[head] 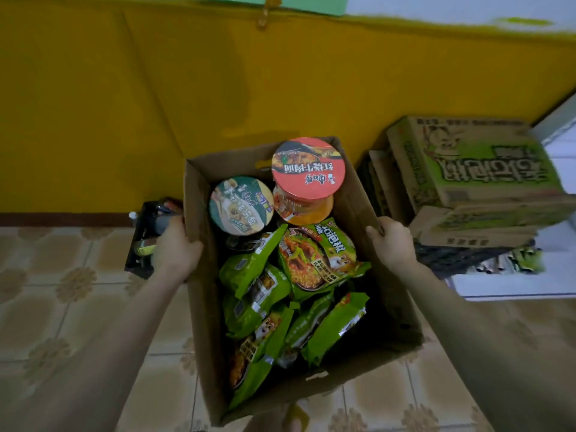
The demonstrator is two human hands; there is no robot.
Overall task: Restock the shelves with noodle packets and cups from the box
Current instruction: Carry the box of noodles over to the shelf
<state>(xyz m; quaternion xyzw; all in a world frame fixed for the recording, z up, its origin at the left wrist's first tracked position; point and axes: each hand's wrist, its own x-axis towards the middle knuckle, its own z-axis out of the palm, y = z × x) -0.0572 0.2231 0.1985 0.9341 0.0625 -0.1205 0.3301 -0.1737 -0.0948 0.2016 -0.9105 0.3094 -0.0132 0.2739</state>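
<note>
Item 1, nearest: a tiled floor (78, 322) with a pale flower pattern; two bare forearms reach forward over it.

Item 2: an open cardboard box (396, 313) sits centre frame, long axis running away from the viewer. Whether it rests on the floor or is lifted cannot be told.

Item 3: the near and middle parts of the box hold a loose heap of green noodle packets (274, 307), lying tilted and overlapping. One packet lies face up on top towards the right.

Item 4: the left hand (176, 247) grips the left wall of the box near its far end, fingers wrapped against the outer face at the rim. The right hand (391, 244) grips the right wall at the same depth, fingers curled over the top edge. Both hands are closed on the cardboard and hold nothing else.

Item 5: at the far end of the box stand two cups side by side, a green-lidded cup (240, 205) on the left and a taller red-lidded cup (308, 169) on the right, just beyond the packets.

Item 6: outside the box, a black crate (140, 244) with bottles lies just beside the left wall, partly behind the left hand. On the right, well clear of the box, is a stack of green-printed cartons (473, 169).

Item 7, farthest: a yellow wall (124, 104) behind everything
</note>
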